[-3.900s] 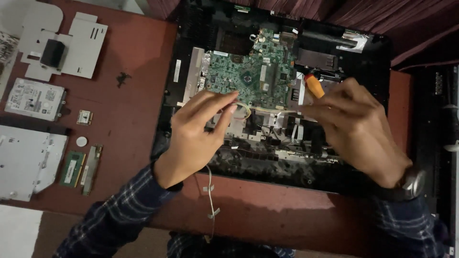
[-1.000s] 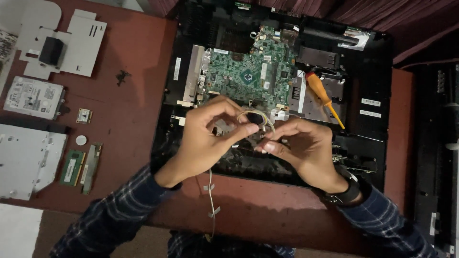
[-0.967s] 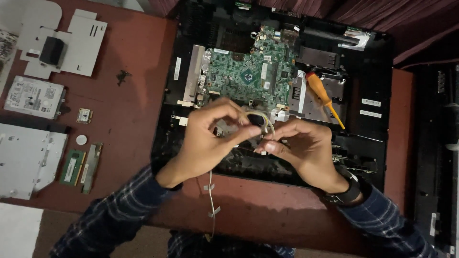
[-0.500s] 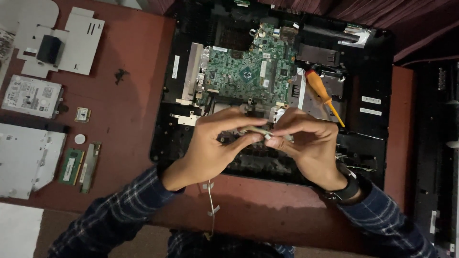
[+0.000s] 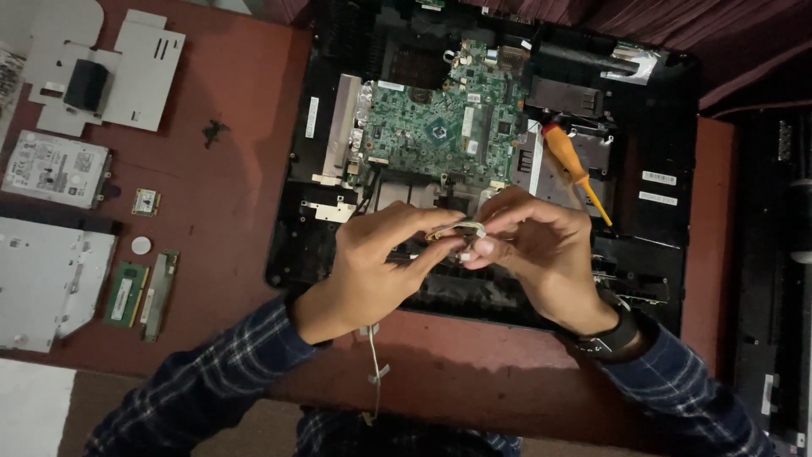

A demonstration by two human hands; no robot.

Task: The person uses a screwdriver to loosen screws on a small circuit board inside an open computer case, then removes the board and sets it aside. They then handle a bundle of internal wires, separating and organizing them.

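Both our hands meet over the lower middle of the opened black computer chassis (image 5: 677,169), palms turned inward toward each other. Our left hand (image 5: 372,271) comes in from lower left, wrist bent, thumb and forefinger pinched on a small metal-and-copper part (image 5: 461,230) held above the chassis. Our right hand (image 5: 541,254) comes in from lower right, a dark watch (image 5: 605,338) on the wrist, fingertips closed narrowly on the same part from the other side. The part sits between the two sets of fingertips, just below the green circuit board (image 5: 431,131); how much of it the fingers hide we cannot tell. A thin pale cable (image 5: 374,364) hangs from under our left hand down across the table's near edge.

An orange-handled screwdriver (image 5: 571,165) lies on the chassis just above our right hand, tip pointing lower right, close to the knuckles but apart from them.

Left of the chassis the red-brown table (image 5: 228,211) shows an open strip. Further left lie a hard drive (image 5: 55,169), a grey metal bracket (image 5: 127,68), a large silver drive (image 5: 46,283), two memory sticks (image 5: 139,292), a small card (image 5: 145,201) and a coin cell (image 5: 141,245), all well apart from the hands. The chassis's near edge runs just under both wrists.
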